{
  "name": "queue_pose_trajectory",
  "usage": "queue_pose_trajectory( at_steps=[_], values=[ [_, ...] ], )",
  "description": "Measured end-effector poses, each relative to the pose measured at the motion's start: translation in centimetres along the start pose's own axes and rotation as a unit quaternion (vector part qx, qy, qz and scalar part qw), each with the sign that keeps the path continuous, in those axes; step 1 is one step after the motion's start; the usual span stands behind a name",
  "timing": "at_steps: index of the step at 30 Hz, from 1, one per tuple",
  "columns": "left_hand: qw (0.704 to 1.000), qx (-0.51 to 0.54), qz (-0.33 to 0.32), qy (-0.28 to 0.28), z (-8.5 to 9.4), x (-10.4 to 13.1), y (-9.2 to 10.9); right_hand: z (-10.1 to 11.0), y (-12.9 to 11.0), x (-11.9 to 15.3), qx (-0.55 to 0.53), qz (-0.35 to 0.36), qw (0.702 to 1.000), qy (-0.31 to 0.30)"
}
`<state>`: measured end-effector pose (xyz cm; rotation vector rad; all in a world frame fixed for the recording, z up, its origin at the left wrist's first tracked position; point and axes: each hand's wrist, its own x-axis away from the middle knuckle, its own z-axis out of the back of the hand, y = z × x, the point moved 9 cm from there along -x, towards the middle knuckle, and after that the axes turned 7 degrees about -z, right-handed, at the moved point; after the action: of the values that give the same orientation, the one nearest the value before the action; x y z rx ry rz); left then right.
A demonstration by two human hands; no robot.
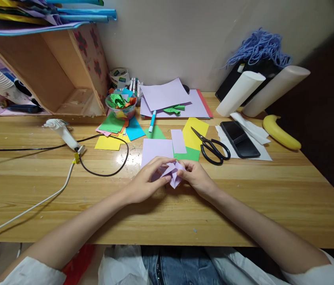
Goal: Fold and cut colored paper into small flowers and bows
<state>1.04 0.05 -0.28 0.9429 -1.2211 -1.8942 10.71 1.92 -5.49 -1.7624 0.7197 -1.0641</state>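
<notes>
Wooden tabletop (pixel 214 217): left hand (pixel 147 178), right hand (pixel 198 178) both grasping folded lilac paper (pixel 174 180); black scissors (pixel 212 147) beyond.

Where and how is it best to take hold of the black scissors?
Probably best by the looped handles, with the right hand once free of the folded purple paper, coming from the near right: the scissors lie flat, handles toward that side, blades pointing away to the left over the yellow paper.

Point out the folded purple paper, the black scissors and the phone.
Folded purple paper (pixel 174 180): head view, on its lower folded part.
Black scissors (pixel 208 145): head view, on the handles near the pivot.
Phone (pixel 240 139): head view, on the middle of its dark screen.
</notes>
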Motion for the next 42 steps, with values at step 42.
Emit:
queue_pose_trajectory(
  at_steps=[42],
  values=[
    [0.895,0.347,0.241,0.146,1.0,1.4,-5.9,2.5,0.1,-0.8,-0.02,-0.012,0.999,0.04]
  ],
)
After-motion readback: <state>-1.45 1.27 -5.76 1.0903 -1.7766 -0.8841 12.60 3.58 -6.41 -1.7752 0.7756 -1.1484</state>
